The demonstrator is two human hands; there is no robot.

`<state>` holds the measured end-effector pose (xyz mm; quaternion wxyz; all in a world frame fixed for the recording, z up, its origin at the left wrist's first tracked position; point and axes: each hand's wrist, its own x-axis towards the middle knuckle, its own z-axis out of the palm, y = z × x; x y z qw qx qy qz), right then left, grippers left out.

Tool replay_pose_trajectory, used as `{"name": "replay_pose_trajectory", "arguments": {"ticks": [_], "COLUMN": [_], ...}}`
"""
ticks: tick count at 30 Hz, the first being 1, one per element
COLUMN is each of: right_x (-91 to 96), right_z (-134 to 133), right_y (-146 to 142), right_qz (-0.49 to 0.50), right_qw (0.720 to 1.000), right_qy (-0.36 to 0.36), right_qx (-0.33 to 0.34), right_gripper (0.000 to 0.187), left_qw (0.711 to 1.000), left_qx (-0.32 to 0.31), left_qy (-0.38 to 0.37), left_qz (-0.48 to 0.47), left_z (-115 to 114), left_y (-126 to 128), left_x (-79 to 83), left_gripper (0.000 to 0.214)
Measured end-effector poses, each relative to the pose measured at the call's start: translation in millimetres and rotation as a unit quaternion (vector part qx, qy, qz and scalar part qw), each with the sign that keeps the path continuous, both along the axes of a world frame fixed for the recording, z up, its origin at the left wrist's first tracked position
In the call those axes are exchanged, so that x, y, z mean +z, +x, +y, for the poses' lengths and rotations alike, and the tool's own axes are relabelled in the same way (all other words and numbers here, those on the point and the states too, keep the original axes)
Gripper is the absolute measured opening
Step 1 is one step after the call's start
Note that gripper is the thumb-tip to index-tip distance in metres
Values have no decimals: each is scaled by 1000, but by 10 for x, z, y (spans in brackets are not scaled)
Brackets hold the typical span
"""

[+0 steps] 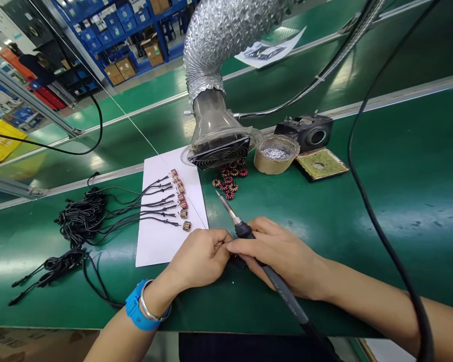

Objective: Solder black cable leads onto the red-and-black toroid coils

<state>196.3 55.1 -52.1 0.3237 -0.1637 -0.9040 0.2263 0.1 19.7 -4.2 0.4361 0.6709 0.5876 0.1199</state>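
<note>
The right hand [283, 256] is closed around the black soldering iron with a slim metal tip [245, 231], its tip angled up-left over the green bench mat [381, 211]; the left hand [200, 259] pinches something small at the fingertips, hidden from view; the iron looks light and stiff, best held by its insulated black handle, well clear of the tip; nearby lie small copper-wound toroid coils [229, 182] and a white paper sheet [162, 241] bearing coils with black leads [179, 193].
</note>
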Motion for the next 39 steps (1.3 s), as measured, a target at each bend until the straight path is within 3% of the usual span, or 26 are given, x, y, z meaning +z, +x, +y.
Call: {"name": "replay_pose_trajectory", "arguments": {"ticks": [7, 13, 17, 20, 24, 29, 31, 35, 37, 39], "right_x": [93, 72, 61, 63, 63, 61, 61, 56, 56, 57], "right_z": [38, 17, 6, -4, -8, -8, -8, 6, 4, -24], "right_y": [86, 60, 39, 40, 33, 30, 34, 37, 39, 50], "right_qz": [96, 90, 95, 99, 98, 95, 90, 83, 82, 84], "right_qw": [994, 994, 993, 993, 993, 994, 994, 994, 995, 994], "right_qy": [-36, -59, -70, -64, -52, -40, -41, -39, -31, -22], "right_qx": [-47, -15, -20, -32, -37, -35, -39, -54, -57, -62], "right_gripper": [29, 30, 34, 35, 37, 36, 36, 38, 40, 41], "left_qw": [998, 989, 981, 984, 998, 982, 959, 876, 846, 836], "left_qx": [19, 45, 71, 56, 41, -27, -86, -185, -208, -226], "left_qy": [-52, -122, -139, -141, -34, 144, 233, 399, 435, 436], "left_qz": [13, -71, -111, -98, 30, 120, 134, 199, 230, 244], "left_z": [-88, -137, -152, -165, -144, -107, -97, -51, -40, -67], "left_y": [-32, -23, -31, -46, -70, -67, -74, -99, -94, -67], "left_x": [14, -70, -104, -78, 10, -23, -85, -166, -163, -120], "left_gripper": [36, 19, 21, 26, 25, 15, 17, 27, 29, 28]}}
